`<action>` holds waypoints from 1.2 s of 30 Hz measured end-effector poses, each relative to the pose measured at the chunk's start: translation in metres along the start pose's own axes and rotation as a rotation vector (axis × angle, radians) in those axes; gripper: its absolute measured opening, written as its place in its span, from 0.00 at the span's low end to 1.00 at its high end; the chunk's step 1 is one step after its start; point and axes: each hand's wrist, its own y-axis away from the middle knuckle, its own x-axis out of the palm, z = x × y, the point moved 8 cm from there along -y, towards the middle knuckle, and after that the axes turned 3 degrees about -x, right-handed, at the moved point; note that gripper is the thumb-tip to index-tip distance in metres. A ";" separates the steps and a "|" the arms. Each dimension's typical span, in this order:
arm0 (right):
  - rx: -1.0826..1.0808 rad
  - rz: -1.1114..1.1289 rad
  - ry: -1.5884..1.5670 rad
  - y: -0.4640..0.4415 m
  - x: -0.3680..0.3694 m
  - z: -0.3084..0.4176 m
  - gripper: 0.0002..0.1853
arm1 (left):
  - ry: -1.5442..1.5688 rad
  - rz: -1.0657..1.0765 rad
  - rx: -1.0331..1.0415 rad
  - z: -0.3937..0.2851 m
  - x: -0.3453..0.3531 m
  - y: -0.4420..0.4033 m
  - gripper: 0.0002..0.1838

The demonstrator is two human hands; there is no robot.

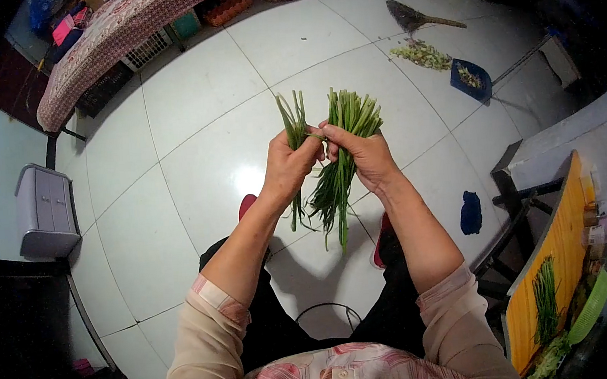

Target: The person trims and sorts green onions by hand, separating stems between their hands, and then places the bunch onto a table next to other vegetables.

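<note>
My left hand (291, 159) is closed around a few garlic chives (290, 112), their pale cut ends pointing up and thin leaves hanging below. A thicker bunch of garlic chives (344, 111) is gripped in my right hand (366, 153), dark leaves drooping toward the floor. Both hands meet in front of me at the middle of the view, thumbs and fingertips almost touching between the two bundles. A stalk or leaf crosses the gap there. Some of the fingers are hidden behind the stems.
A broom (418, 18), scattered vegetable scraps (423, 55) and a blue dustpan (471, 80) lie ahead right. At right, a wooden board (524, 315) bears more chives (544, 299), beside a green basket (589, 307). A cloth-covered table (114, 44) and grey cabinet (46, 210) stand left.
</note>
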 end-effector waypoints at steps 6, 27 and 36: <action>-0.034 0.011 0.044 -0.004 -0.006 -0.003 0.08 | -0.042 0.021 0.109 0.002 0.000 -0.005 0.07; -0.141 -0.227 -0.088 -0.012 -0.050 0.017 0.09 | -0.153 0.006 0.098 0.004 -0.009 -0.007 0.09; -0.334 -0.537 -0.335 -0.004 -0.156 0.049 0.09 | 0.071 -0.214 0.045 -0.008 -0.061 -0.008 0.10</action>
